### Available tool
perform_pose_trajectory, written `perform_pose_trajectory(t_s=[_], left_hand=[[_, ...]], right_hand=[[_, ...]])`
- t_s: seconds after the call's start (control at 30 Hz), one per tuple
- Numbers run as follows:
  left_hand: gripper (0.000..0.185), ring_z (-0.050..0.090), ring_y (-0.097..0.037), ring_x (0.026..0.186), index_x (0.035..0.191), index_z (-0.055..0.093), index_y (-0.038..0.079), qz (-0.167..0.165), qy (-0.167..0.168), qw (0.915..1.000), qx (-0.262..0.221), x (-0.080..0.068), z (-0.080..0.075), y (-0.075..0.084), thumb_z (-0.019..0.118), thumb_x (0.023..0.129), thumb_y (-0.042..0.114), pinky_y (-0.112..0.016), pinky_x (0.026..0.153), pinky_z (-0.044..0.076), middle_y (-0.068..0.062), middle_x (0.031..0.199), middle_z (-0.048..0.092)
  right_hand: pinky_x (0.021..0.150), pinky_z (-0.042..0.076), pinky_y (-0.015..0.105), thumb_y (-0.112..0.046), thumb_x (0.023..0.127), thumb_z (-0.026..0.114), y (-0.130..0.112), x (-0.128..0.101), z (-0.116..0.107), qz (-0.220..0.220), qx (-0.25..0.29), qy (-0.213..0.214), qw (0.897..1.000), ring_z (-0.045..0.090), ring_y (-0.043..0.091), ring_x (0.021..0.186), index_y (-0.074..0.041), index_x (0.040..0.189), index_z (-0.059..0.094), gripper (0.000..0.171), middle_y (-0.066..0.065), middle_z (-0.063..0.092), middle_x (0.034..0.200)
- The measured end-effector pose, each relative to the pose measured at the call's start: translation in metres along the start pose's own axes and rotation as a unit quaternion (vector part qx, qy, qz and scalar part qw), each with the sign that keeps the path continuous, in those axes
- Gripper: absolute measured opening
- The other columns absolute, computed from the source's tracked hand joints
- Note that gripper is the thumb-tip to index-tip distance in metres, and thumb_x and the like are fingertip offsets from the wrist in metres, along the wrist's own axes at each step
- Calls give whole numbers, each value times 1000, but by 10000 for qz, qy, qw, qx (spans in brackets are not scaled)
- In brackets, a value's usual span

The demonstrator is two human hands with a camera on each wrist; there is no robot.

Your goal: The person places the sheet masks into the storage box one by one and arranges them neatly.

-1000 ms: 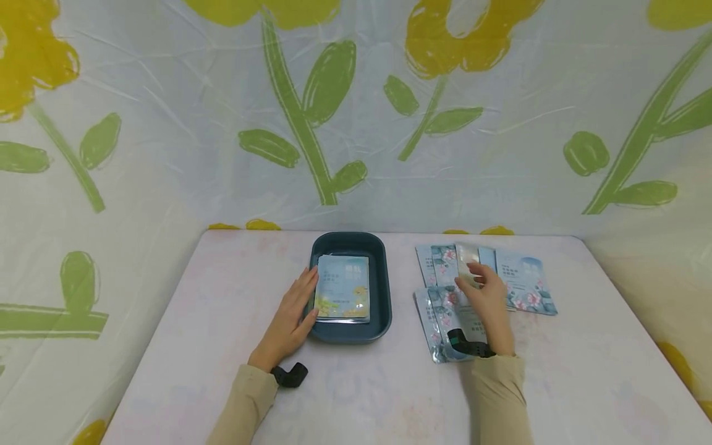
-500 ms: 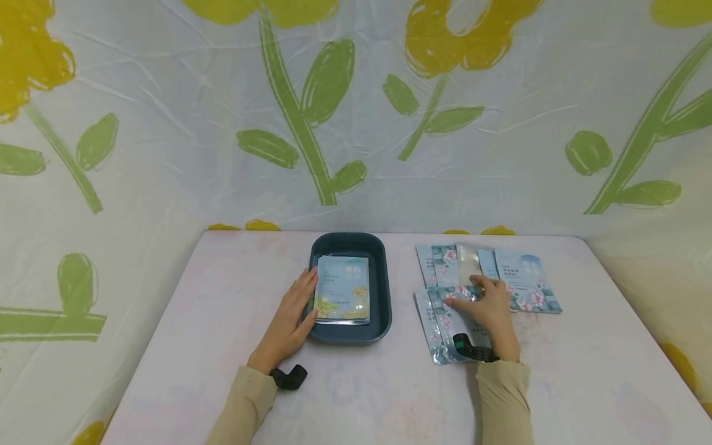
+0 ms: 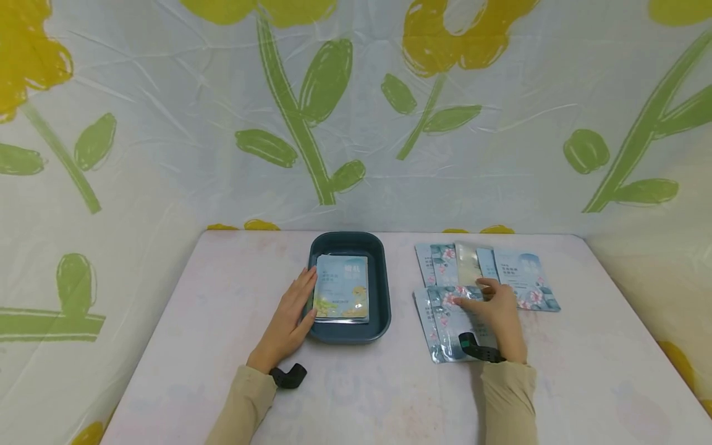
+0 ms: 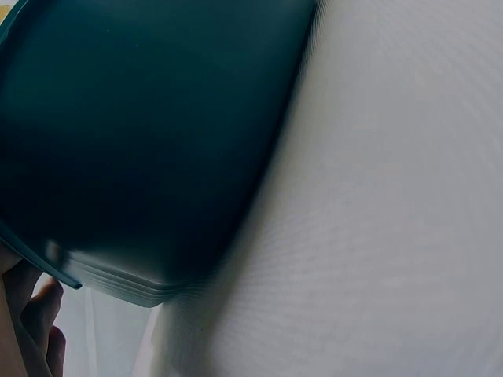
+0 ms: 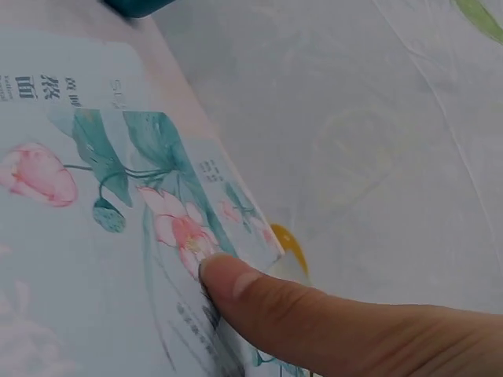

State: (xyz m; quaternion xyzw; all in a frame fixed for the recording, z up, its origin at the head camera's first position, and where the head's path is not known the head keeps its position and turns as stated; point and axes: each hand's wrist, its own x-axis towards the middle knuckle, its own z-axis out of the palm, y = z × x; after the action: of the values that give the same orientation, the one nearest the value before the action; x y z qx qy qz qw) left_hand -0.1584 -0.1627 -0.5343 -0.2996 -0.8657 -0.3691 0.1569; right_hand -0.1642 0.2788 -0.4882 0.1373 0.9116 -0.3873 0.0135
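My left hand lies along the left side of a dark teal tray, fingers straight against its rim. A stack of blue sheet mask packets with a yellow print sits inside the tray. To the right, my right hand is over a front row of lotus-printed sheet mask packets. Its thumb touches the top packet near the far edge. Thumb and forefinger stand apart; the other fingertips are hidden in the right wrist view. The left wrist view shows the tray's outer wall close up.
Behind the front packets lies an overlapping back row, with a silvery packet amid blue ones and a wide lotus packet at its right end. The table meets a flower-printed cloth at the back.
My right hand has come down from the back row to the front packets, then slid slightly right. The front row's right edge shows farther right. My left hand and the tray stay put.
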Motion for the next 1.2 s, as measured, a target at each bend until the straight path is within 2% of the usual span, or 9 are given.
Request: perform_pose_trajectory(t_s=[0.1, 0.17, 0.3, 0.37, 0.63, 0.87, 1.0, 1.1, 1.2], left_hand=[[64, 14, -29, 151, 156, 27, 4, -39, -30, 10000, 31, 0, 1, -1, 49, 99, 23, -59, 117, 18, -5, 164, 21], [64, 14, -29, 151, 156, 27, 4, -44, -35, 10000, 31, 0, 0, -1, 49, 99, 24, -60, 117, 18, -4, 164, 20], [65, 15, -32, 151, 156, 28, 3, 7, 10, 10000, 22, 0, 0, -1, 51, 98, 21, -60, 117, 19, -7, 164, 22], [65, 16, -33, 150, 156, 28, 4, 26, 29, 10000, 12, -1, -1, -1, 51, 98, 21, -60, 117, 19, -8, 164, 23], [64, 15, -31, 151, 157, 26, 6, -4, 0, 10000, -23, -1, -1, 1, 48, 100, 25, -59, 117, 18, -6, 164, 22], [66, 15, -31, 151, 157, 25, 7, 29, -14, 10000, -24, 0, -1, 2, 50, 98, 21, -60, 117, 18, -7, 164, 22], [66, 15, -31, 151, 158, 24, 9, 25, -20, 10000, -24, -1, -1, 1, 50, 98, 22, -60, 117, 18, -7, 164, 22], [65, 15, -31, 151, 157, 25, 7, 4, -20, 10000, -14, -1, -1, 1, 49, 99, 23, -60, 117, 19, -6, 164, 21], [64, 16, -32, 151, 156, 27, 4, 23, 0, 10000, -12, -1, -1, 0, 49, 99, 24, -61, 117, 19, -6, 164, 22]], right_hand=[[95, 48, 56, -34, 80, 83, 4, -1, -6, 115, 121, 87, 9998, 53, 44, 117, 4, 140, 48, 79, 31, 53, 131], [87, 52, 46, -30, 81, 82, 7, -2, -11, 120, 209, 93, 9997, 57, 40, 111, 3, 137, 52, 72, 29, 57, 127], [74, 50, 22, -26, 83, 81, 12, -4, -19, 94, 475, -203, 9986, 59, 29, 102, 2, 135, 56, 64, 24, 63, 120], [72, 48, 17, -27, 85, 80, 13, -4, -22, 140, 593, -397, 9974, 58, 24, 100, 2, 135, 56, 63, 22, 64, 118], [79, 46, 21, -34, 93, 69, 11, -6, -25, 106, 687, -827, 9941, 53, 24, 100, 9, 128, 58, 56, 19, 63, 118], [59, 41, 25, -29, 102, 55, 12, -4, -22, -79, 1100, -949, 9894, 50, 15, 75, 7, 125, 52, 42, 7, 55, 90], [62, 47, 23, -28, 104, 49, 12, -3, -18, 28, 1262, -988, 9871, 53, 15, 78, 6, 135, 45, 46, 13, 52, 100], [65, 53, 24, -20, 104, 49, 9, -3, -15, -11, 1701, -1076, 9795, 59, 12, 79, 4, 146, 35, 51, 13, 58, 104], [53, 50, 22, -9, 103, 49, 7, -3, -13, -265, 2294, -1120, 9665, 57, 8, 60, -3, 154, 27, 57, 8, 66, 92]])
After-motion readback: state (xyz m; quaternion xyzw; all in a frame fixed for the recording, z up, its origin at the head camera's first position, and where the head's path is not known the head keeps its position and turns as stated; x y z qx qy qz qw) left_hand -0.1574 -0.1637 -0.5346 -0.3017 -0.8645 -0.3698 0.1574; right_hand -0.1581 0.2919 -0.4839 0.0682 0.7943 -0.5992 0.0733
